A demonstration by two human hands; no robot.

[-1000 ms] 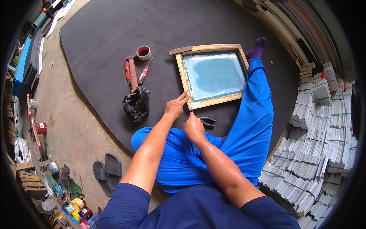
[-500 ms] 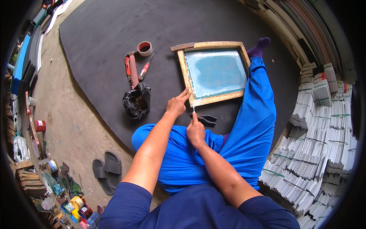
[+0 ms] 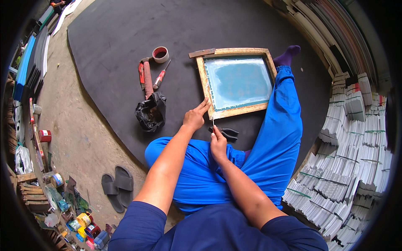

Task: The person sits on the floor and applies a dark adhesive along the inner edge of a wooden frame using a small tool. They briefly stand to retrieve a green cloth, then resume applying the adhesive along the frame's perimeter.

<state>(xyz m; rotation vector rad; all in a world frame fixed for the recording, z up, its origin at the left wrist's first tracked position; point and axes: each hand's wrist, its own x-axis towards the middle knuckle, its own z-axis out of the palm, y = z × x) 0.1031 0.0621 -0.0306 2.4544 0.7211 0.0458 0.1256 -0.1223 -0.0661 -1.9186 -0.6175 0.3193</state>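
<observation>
A wooden screen-printing frame (image 3: 240,52) with blue-green mesh lies tilted on the dark mat in front of me. My left hand (image 3: 195,117) grips its left rail near the near-left corner, fingertips on the wood. In my right hand (image 3: 218,144) is a slim tool with a thin shaft (image 3: 213,122); its tip points at that same corner. The fingers hide its handle, so its exact kind is unclear. Black-handled pliers (image 3: 228,133) lie on the mat just right of that hand. A short brown wooden strip (image 3: 202,53) sits at the frame's far-left corner.
On the mat to the left are a hammer (image 3: 148,81), a red cutter (image 3: 141,73), a screwdriver (image 3: 159,78), a tape roll (image 3: 160,54) and a black plastic bag (image 3: 150,112). My leg (image 3: 282,106) lies against the frame's right side. Paper stacks (image 3: 335,163) rise at right; slippers (image 3: 119,188) lie at left.
My right hand has drawn back slightly from the frame's corner with the tool, and less of the shaft's pale length shows. My left hand stays on the rail.
</observation>
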